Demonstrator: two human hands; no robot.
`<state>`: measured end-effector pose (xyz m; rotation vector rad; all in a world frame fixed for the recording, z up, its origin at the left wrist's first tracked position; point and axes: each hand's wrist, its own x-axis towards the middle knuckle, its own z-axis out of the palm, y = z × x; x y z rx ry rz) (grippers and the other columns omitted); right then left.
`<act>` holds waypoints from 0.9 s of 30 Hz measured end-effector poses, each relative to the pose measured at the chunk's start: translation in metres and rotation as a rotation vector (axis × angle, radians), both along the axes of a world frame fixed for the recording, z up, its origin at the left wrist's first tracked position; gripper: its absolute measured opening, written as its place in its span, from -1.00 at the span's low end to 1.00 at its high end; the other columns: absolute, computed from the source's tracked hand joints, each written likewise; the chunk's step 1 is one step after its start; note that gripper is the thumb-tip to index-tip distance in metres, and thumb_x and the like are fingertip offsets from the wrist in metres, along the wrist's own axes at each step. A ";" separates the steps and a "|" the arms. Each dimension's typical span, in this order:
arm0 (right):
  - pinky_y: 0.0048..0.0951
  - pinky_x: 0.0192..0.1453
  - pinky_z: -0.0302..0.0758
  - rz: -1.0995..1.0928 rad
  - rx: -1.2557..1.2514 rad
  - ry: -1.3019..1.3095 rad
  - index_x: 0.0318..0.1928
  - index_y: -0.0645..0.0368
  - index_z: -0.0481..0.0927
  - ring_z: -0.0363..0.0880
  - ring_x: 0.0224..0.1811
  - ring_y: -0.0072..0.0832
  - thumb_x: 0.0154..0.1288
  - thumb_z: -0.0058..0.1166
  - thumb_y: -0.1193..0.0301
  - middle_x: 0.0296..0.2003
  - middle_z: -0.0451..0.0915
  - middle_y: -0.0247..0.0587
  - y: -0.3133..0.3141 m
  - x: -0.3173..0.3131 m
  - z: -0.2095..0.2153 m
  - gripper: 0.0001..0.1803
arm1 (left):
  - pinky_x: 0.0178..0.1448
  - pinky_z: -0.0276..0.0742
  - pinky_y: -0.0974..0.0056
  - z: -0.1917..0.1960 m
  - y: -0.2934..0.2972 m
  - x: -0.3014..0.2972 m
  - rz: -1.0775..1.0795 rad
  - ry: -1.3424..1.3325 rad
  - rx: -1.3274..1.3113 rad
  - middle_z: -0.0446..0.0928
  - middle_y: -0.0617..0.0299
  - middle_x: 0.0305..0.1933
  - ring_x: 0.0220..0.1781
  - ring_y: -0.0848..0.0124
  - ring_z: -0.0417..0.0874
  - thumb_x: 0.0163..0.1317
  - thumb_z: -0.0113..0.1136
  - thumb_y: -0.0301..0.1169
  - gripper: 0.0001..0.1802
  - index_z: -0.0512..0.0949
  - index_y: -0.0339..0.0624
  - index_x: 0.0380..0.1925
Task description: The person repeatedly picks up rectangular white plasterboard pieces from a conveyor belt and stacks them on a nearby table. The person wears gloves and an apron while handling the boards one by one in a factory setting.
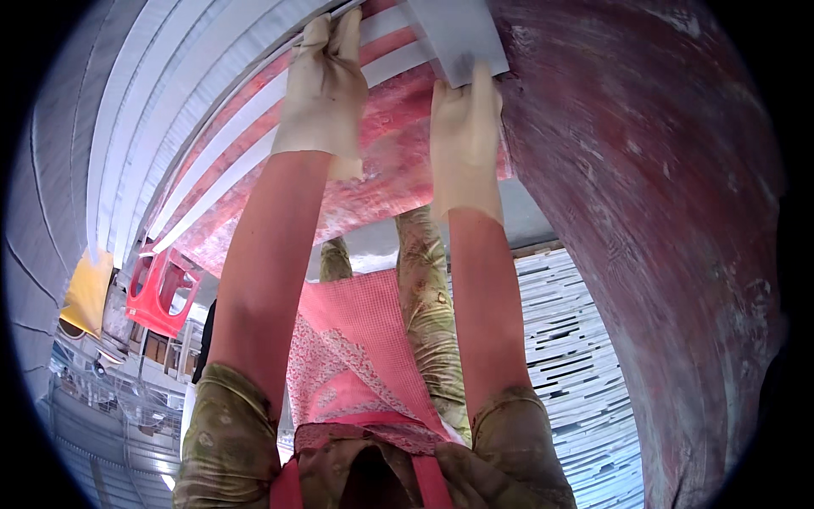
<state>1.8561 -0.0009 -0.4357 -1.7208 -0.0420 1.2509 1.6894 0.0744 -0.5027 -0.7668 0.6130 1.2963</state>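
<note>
A grey-white strip (pixel 458 38) is pressed flat by the gloved right hand (pixel 465 144) onto the red board (pixel 381 170); beside it, another white strip (pixel 254 102) is gripped by the left hand (pixel 322 89). Careful alignment seems needed next.

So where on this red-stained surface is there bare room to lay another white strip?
Bare red surface lies right of the right hand, beyond the white piece. Left of the left hand, white strips lie crowded side by side.

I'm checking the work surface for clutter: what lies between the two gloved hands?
In the head view, only the red-stained table shows between the left hand and the right hand, crossed by white strips. Nothing else lies there.
</note>
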 end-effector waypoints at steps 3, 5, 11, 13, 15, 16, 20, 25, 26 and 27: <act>-0.27 0.41 0.43 0.451 -0.173 -0.508 0.39 0.23 0.39 0.45 0.31 -0.26 0.55 0.02 0.52 0.11 0.49 -0.09 0.016 -0.005 -0.001 -0.55 | 0.60 0.45 0.26 -0.002 -0.008 -0.006 -0.071 0.000 0.108 0.52 0.04 0.37 0.47 0.24 0.47 0.60 0.02 -0.41 -0.59 0.42 -0.52 0.27; -0.28 0.37 0.45 0.442 -0.128 -0.552 0.40 0.16 0.40 0.50 0.25 -0.23 0.54 0.00 0.58 0.03 0.53 -0.05 0.013 -0.003 -0.007 -0.53 | 0.61 0.44 0.25 0.001 -0.007 0.000 -0.105 0.137 0.095 0.49 0.03 0.39 0.48 0.22 0.46 0.61 0.01 -0.38 -0.57 0.39 -0.52 0.30; -0.28 0.49 0.32 0.110 0.064 0.279 0.27 0.32 0.48 0.52 0.28 -0.40 0.50 0.19 0.35 0.17 0.60 -0.14 0.013 0.031 -0.005 -0.55 | 0.62 0.44 0.20 0.029 0.000 0.015 -0.192 0.380 0.058 0.45 -0.04 0.42 0.50 0.16 0.44 0.62 0.02 -0.31 -0.51 0.35 -0.54 0.31; -0.26 0.52 0.31 0.367 0.104 0.186 0.19 0.31 0.54 0.49 0.28 -0.46 0.49 0.21 0.33 0.14 0.58 -0.24 -0.003 0.055 -0.029 -0.60 | 0.62 0.44 0.20 0.038 0.000 0.017 -0.257 0.452 0.042 0.46 -0.06 0.41 0.50 0.15 0.44 0.61 0.03 -0.30 -0.51 0.35 -0.54 0.30; -0.25 0.53 0.31 0.374 0.093 0.203 0.13 0.29 0.57 0.47 0.27 -0.51 0.49 0.22 0.32 0.12 0.57 -0.28 -0.003 0.062 -0.034 -0.64 | 0.63 0.43 0.18 0.042 0.004 0.019 -0.327 0.520 0.042 0.44 -0.08 0.42 0.50 0.12 0.43 0.61 0.03 -0.31 -0.51 0.35 -0.54 0.29; -0.27 0.53 0.30 0.258 0.052 0.272 0.12 0.29 0.58 0.47 0.27 -0.53 0.50 0.21 0.32 0.12 0.57 -0.27 0.000 0.057 -0.026 -0.66 | 0.63 0.41 0.16 0.046 0.005 0.019 -0.361 0.553 0.038 0.42 -0.09 0.43 0.51 0.11 0.42 0.60 0.04 -0.32 -0.52 0.34 -0.55 0.29; -0.37 0.45 0.37 0.190 0.070 0.200 0.11 0.30 0.58 0.52 0.20 -0.56 0.50 0.21 0.31 0.09 0.59 -0.26 0.001 0.042 -0.008 -0.66 | 0.64 0.39 0.18 0.071 0.012 0.016 -0.476 0.579 -0.063 0.46 -0.07 0.38 0.45 0.10 0.48 0.59 0.05 -0.36 -0.58 0.37 -0.44 0.29; -0.43 0.43 0.37 0.207 -0.034 -0.010 0.32 0.40 0.46 0.51 0.29 -0.46 0.51 0.16 0.36 0.22 0.56 -0.16 -0.028 0.028 0.011 -0.50 | 0.67 0.31 -0.03 0.049 0.001 -0.017 -0.488 0.450 0.107 0.23 -0.31 0.50 0.58 -0.09 0.28 0.59 -0.01 -0.46 -0.53 0.24 -0.54 0.35; -0.43 0.46 0.33 0.169 -0.129 -0.052 0.38 0.41 0.42 0.48 0.35 -0.43 0.51 0.13 0.38 0.28 0.54 -0.12 -0.034 0.026 0.017 -0.46 | 0.66 0.32 -0.04 0.049 0.001 -0.018 -0.488 0.423 0.096 0.23 -0.33 0.49 0.57 -0.10 0.29 0.58 0.00 -0.47 -0.53 0.23 -0.53 0.36; -0.43 0.46 0.33 0.211 -0.125 -0.067 0.38 0.41 0.42 0.48 0.37 -0.42 0.52 0.12 0.36 0.29 0.54 -0.11 -0.040 0.028 0.015 -0.45 | 0.66 0.33 -0.04 0.049 0.001 -0.019 -0.488 0.395 0.084 0.24 -0.34 0.48 0.56 -0.11 0.30 0.58 0.01 -0.47 -0.52 0.23 -0.53 0.36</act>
